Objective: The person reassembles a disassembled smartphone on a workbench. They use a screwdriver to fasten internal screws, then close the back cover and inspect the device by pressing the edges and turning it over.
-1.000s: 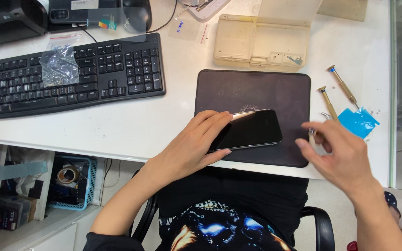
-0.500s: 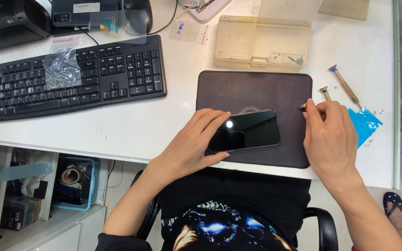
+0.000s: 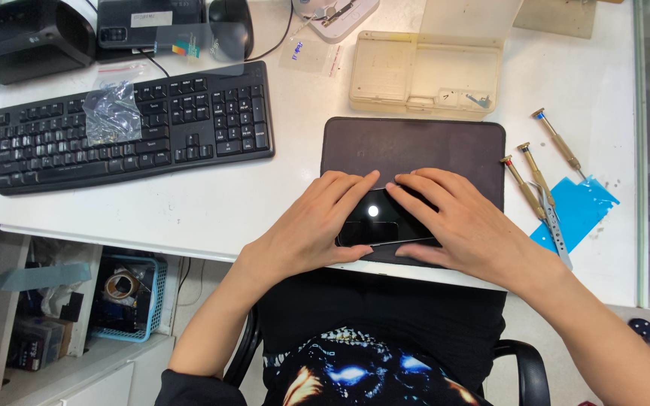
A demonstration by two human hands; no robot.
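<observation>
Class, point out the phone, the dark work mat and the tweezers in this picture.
phone (image 3: 376,222): head view, on its glossy black screen between the hands.
dark work mat (image 3: 415,143): head view, on its bare upper part.
tweezers (image 3: 553,223): head view, on the metal shaft.

You see a glossy black phone (image 3: 376,223) on a dark brown mat (image 3: 415,146), a white worktop (image 3: 265,203), a blue film scrap (image 3: 577,210).

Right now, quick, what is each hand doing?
Left hand: open, fingers resting on the black phone, steadying its left end.
Right hand: open, fingers spread flat over the phone's right end on the dark mat.
</observation>
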